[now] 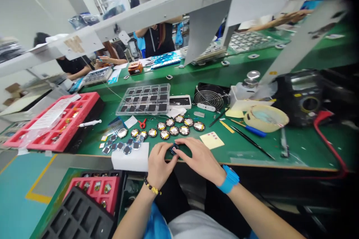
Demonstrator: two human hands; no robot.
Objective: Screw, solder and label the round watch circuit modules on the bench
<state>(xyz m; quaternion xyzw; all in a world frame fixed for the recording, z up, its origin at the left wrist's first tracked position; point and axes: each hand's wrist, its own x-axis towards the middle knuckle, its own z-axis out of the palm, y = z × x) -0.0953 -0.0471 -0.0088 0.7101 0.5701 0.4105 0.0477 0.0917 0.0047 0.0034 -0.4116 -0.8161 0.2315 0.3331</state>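
Observation:
Between my two hands, at the table's front edge, is a small dark square part (174,149) with a light spot on it. My left hand (161,162), with a beaded bracelet at the wrist, pinches it from the left. From the right, my right hand (198,157), a blue band round its wrist, has thumb and fingertips on the same part. Just beyond lie several round modules (174,130) with yellow and white pieces. Small dark square screens (120,145) are spread to the left, beside and on a white foam block (130,158). A yellow note (212,140) lies right of my hands.
A clear compartment tray (143,99) stands behind the modules. Pink foam trays (56,123) are at left. Tweezers (252,142), a yellowish bowl (266,118), a fan (211,97) and a dark device (304,97) are at right. People sit or stand beyond the white frame bar (165,16).

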